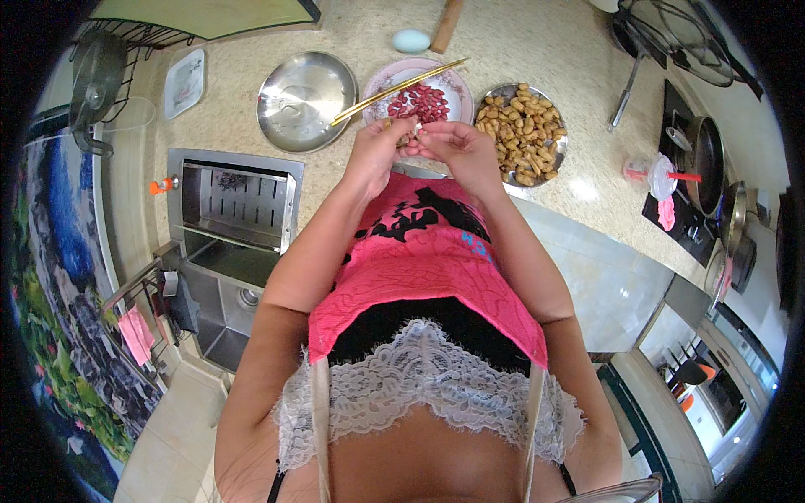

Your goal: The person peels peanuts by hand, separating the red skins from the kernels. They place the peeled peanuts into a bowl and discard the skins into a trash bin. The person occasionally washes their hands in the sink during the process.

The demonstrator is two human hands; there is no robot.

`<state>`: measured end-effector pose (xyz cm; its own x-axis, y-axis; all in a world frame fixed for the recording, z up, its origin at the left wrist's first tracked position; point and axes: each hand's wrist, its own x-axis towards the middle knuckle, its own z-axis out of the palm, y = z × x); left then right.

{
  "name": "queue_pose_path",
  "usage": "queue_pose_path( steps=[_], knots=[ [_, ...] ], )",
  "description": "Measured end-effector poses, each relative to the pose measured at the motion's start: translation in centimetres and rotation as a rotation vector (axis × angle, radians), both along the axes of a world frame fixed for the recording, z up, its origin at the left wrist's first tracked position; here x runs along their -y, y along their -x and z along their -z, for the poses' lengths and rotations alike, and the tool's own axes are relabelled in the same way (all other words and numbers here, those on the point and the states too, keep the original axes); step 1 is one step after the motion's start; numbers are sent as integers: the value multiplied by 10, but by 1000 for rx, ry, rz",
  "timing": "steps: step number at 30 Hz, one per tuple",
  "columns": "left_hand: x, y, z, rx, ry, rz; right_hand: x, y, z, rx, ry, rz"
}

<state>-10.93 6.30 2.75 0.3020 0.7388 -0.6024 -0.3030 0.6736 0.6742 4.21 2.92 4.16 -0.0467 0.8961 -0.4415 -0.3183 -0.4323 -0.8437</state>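
Observation:
My left hand (377, 151) and my right hand (463, 146) meet at the near rim of a pink-edged plate (372, 82). Pinched between their fingertips is a peanut (404, 139), mostly covered by the fingers, with a small whitish bit showing. Red-skinned peanut kernels (422, 100) lie on the plate. A pair of gold metal chopsticks (402, 91) spans from the plate to a shallow steel dish (302, 94) on the left, which holds a few small bits. To the right, unshelled peanuts (525, 135) fill a round metal plate (561, 148).
Behind the plate are a pale blue egg-shaped object (411, 41) and a wooden stick (446, 28). A white tray (185, 83) and a steel sink (236, 302) are at left. At right stand a plastic cup with a red straw (660, 177) and a black frying pan (707, 166) on the stove.

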Motion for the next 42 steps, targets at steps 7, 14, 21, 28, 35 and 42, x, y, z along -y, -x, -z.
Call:
queue_pose_path(
  steps=[7, 14, 21, 28, 35, 42],
  knots=[
    [1, -7, -1, 228, 211, -138, -2, -3, 13, -584, 271, 276],
    [9, -9, -6, 24, 13, -197, -3, -1, 14, -247, 212, 236],
    [-1, -11, 10, -552, -451, -37, -8, -7, 10, 93, -58, 120],
    [-13, -4, -6, -975, -919, 156, -71, -91, 21, 1224, -548, -168],
    [-21, -6, -20, -906, -673, 310, -118, -96, 67, 1125, -650, -640],
    [-23, -7, -5, -938, -789, 274, -117, -106, 76, 1019, -627, -524]
  ],
)
